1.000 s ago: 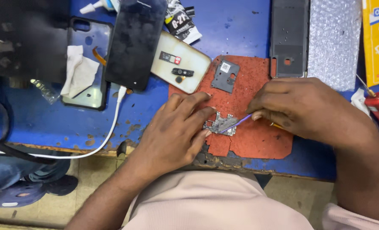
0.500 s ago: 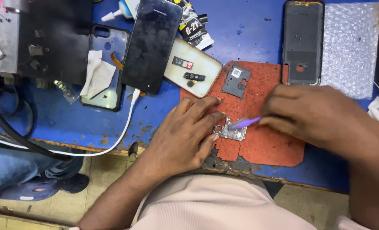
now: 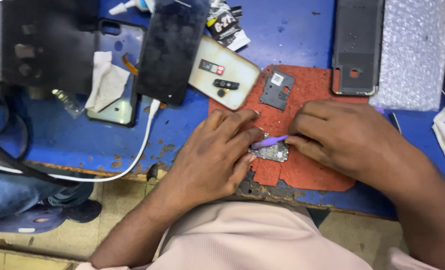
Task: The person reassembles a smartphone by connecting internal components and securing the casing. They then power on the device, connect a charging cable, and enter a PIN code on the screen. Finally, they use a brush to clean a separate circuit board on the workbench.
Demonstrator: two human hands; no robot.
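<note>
I had the small circuit board [image 3: 271, 151] lying flat on the worn red mat [image 3: 307, 172], near the front edge of the blue bench [image 3: 282, 35]. My left hand [image 3: 217, 155] lay over its left end, fingertips pressing it down so it could not slide. My right hand [image 3: 347, 137] was closed in a narrow pinch on a thin purple pry tool [image 3: 270, 142], whose tip rested on the board's top face just beside the left fingertips.

To do this well, I judged that the tool needed to stay at a low angle and work with light pressure only, since the board's parts looked fine and easily scraped. The left fingers had to hold firmly without covering the spot under the tip. A loose grey metal shield [image 3: 277, 90] lay further back on the mat, well apart from the board, and a back cover [image 3: 357, 45] sat beyond it, both out of the tool's way.
</note>
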